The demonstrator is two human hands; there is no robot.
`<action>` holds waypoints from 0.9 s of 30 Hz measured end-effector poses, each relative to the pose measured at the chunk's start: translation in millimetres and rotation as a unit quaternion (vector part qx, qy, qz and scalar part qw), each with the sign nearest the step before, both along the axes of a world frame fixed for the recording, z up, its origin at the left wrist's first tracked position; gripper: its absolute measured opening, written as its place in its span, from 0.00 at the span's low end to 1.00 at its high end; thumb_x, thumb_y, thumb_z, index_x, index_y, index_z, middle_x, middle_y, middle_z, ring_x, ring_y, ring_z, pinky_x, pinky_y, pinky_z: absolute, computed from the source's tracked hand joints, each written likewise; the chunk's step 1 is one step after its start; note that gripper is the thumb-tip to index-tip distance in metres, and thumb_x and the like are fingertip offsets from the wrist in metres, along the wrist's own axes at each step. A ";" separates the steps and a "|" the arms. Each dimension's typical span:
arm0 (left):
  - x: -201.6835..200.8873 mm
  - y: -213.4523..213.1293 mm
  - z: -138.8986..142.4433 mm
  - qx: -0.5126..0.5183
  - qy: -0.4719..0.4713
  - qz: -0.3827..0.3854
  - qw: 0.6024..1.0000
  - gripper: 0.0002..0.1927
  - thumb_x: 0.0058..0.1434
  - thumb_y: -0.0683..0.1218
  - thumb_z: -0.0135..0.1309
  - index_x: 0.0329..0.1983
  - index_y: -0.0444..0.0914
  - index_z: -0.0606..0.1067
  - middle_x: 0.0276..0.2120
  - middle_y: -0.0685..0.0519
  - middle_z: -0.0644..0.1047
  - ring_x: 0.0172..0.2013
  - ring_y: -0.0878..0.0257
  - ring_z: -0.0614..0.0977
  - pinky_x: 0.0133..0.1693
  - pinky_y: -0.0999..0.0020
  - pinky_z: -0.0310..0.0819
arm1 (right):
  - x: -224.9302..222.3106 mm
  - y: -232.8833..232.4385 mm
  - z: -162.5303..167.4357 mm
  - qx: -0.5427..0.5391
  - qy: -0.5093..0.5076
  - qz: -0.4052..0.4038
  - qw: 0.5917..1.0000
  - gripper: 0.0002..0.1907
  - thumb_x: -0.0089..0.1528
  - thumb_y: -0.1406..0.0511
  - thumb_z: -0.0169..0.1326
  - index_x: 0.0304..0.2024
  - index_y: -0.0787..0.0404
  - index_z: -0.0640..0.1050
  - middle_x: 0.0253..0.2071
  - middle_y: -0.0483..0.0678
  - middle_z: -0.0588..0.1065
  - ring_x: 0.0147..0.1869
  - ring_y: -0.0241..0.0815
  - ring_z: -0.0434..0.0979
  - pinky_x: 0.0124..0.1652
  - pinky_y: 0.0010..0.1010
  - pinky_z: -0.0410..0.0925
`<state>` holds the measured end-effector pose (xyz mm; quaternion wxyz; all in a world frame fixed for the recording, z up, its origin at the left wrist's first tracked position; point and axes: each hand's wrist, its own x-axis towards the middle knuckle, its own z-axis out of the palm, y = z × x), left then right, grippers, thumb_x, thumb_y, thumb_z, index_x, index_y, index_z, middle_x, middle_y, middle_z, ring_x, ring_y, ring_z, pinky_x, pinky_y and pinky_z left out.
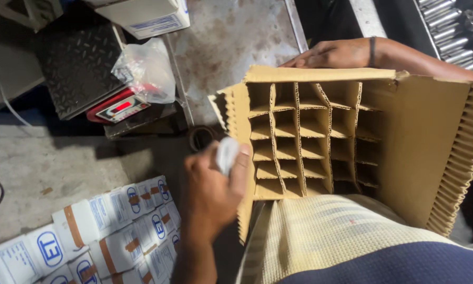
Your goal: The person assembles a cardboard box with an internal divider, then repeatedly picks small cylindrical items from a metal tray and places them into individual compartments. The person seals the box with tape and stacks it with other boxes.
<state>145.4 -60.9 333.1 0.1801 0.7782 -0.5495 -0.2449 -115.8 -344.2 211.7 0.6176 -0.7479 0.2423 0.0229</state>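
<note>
The left hand (215, 184) is closed around a small white object (227, 154), blurred too much to tell what it is; only its upper end shows above the fingers, just beside the left edge of the cardboard box (425, 142). The right hand (333, 54) rests flat on the far top edge of that box, fingers spread and clamped on nothing, its forearm running off the right side of the view with a dark band at the wrist. The box lies tilted toward the camera, resting against the person's lap, and its near bottom edge is hidden behind checked cloth (326, 231). Inside it a cardboard divider grid (310, 139) forms five columns by about five rows of cells (the lowest right ones fall into shadow), all that can be seen being bare. On the floor to the left lie small white cartons (115, 231) in rows, about a dozen in view, more cut off by the frame. One red weighing scale (118, 108) sits behind, partly under a plastic bag (147, 71).
</note>
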 end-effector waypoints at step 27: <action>98.8 -4.2 -110.4 0.010 0.490 -0.100 0.866 0.21 0.57 0.39 0.66 0.53 0.30 0.76 0.44 0.48 0.83 0.44 0.63 0.83 0.48 0.67 0.78 | -5.1 7.9 -4.9 -0.070 0.121 -0.059 0.988 0.28 0.69 0.55 0.41 0.68 0.61 0.68 0.67 0.49 0.72 0.70 0.43 0.71 0.68 0.30 0.62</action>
